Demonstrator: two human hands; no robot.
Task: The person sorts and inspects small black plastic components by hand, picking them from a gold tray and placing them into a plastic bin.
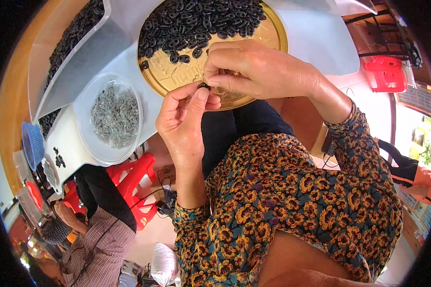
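Observation:
My left hand (184, 117) pinches a small black oval piece (203, 86) between thumb and forefinger, at the near edge of a round gold tray (273, 48). My right hand (254, 67) is closed right beside that piece, thumb and forefinger pressed together against it. Whatever those right fingertips hold is too small and hidden to make out. Many loose black oval pieces with holes (191, 24) are heaped over the tray's far part, several lying apart nearer my hands. Left of my left hand, a clear round tub (85, 122) contains small silvery-grey metal parts (115, 115).
A large clear bin (74, 71) with dark pieces stands at the far left. Beyond it sit a blue basket (32, 143) and a few black pieces on the white tabletop (67, 138). Another person (100, 239) is at lower left, near a red stool (141, 191). Another red stool (387, 74) is far right.

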